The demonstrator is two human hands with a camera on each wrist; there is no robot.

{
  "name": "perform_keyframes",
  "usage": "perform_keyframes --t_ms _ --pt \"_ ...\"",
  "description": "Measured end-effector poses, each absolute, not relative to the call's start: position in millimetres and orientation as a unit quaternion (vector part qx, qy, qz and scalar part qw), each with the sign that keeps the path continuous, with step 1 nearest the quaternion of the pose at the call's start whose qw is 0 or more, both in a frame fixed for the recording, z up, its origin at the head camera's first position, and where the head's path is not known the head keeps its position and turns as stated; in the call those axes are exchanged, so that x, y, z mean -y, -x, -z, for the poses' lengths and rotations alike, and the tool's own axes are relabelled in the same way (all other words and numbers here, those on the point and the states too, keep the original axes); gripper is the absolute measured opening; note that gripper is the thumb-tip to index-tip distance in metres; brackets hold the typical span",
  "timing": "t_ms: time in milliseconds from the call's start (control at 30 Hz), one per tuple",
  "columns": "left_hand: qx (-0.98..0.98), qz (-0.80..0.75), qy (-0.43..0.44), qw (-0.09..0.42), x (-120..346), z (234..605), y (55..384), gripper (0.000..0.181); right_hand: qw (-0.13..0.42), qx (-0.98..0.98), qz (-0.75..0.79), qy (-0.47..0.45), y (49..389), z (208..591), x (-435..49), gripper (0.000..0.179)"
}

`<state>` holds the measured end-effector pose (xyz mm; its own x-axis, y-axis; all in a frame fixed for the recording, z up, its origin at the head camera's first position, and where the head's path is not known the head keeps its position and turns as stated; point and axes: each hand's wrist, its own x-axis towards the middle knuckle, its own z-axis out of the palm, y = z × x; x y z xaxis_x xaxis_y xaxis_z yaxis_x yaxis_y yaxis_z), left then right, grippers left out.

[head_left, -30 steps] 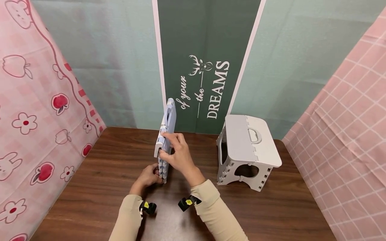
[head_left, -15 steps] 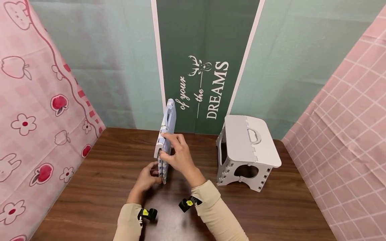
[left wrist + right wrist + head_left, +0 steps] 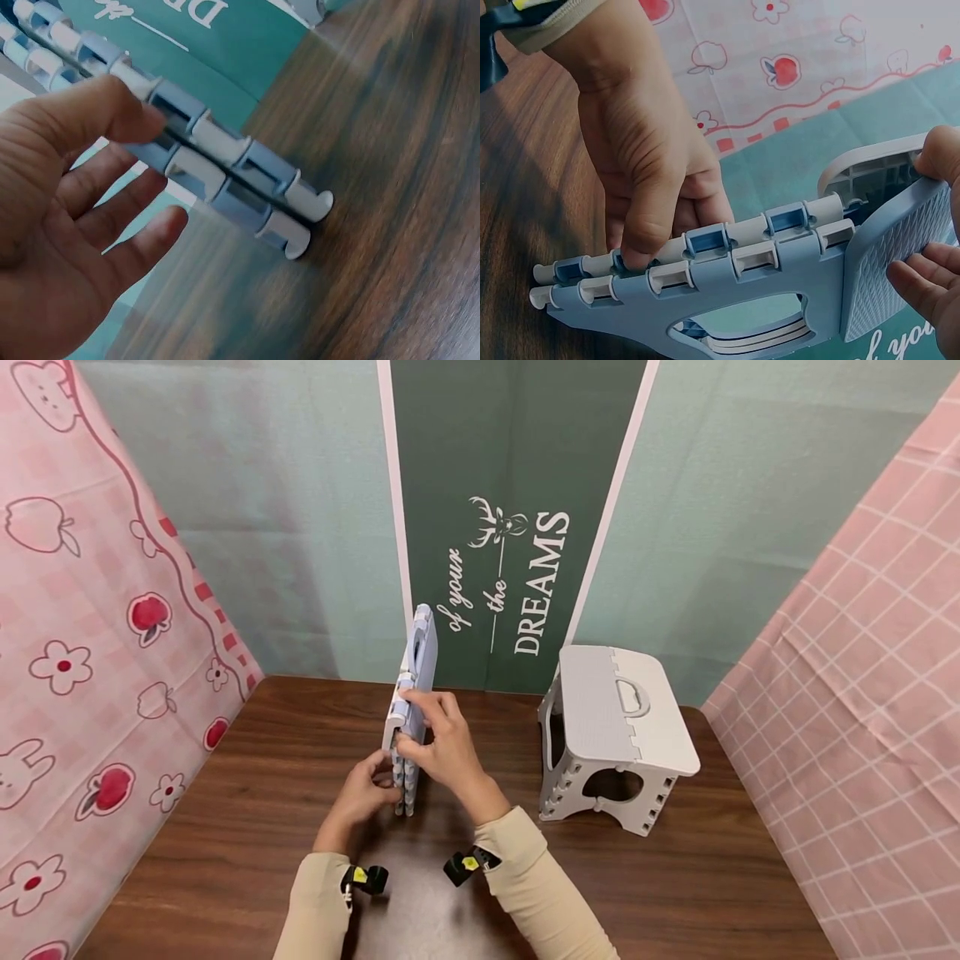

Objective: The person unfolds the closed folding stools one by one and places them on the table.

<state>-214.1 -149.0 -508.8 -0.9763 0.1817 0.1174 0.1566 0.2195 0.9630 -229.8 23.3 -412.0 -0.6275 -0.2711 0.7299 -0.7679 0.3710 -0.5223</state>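
Observation:
A blue-and-white folding stool (image 3: 426,664) stands folded flat and upright on the table, its narrow hinged edge facing me. My left hand (image 3: 364,792) is at the left of the lower hinged edge. In the left wrist view, its thumb (image 3: 139,120) lies at the seam between the two leg layers, with the other fingers behind the white layer. My right hand (image 3: 450,747) pinches the front end of the stool's upper panels. The right wrist view shows its thumb by the gap between the panels and its fingers (image 3: 919,281) on the textured blue one.
A grey-and-white folding stool (image 3: 600,710) stands unfolded to the right on the brown wooden table (image 3: 300,727). Behind hangs a green cloth (image 3: 517,443) with printed lettering. Pink patterned cloths (image 3: 82,610) hang at both sides.
My left hand has shifted slightly up the stool's hinged edge, after its fingers loosened and moved at the lower end. The right hand keeps its hold, and the folded stool stays nearly in place.

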Motion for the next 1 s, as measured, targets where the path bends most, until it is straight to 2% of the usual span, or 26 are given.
perform_keyframes --t_ms 133,333,567,700,1000 --pt "-0.78 -0.616 -0.113 0.026 151.5 507.7 216.2 0.047 0.27 0.777 -0.46 -0.335 229.4 412.4 -22.6 0.052" --pt "-0.77 -0.624 -0.132 0.038 149.4 486.0 206.2 0.044 0.266 0.777 -0.464 -0.332 228.8 413.3 -21.8 0.053" --pt "-0.769 -0.626 -0.126 0.027 154.4 514.4 220.0 0.048 0.263 0.788 -0.444 -0.334 226.0 410.4 -22.1 0.06" --pt "-0.778 -0.616 -0.124 0.021 155.5 513.3 219.7 0.049 0.241 0.791 -0.447 -0.343 223.2 412.2 -22.7 0.065" --pt "-0.772 -0.621 -0.13 0.024 155.4 514.0 219.2 0.05 0.229 0.783 -0.466 -0.343 219.0 419.6 -26.3 0.068"
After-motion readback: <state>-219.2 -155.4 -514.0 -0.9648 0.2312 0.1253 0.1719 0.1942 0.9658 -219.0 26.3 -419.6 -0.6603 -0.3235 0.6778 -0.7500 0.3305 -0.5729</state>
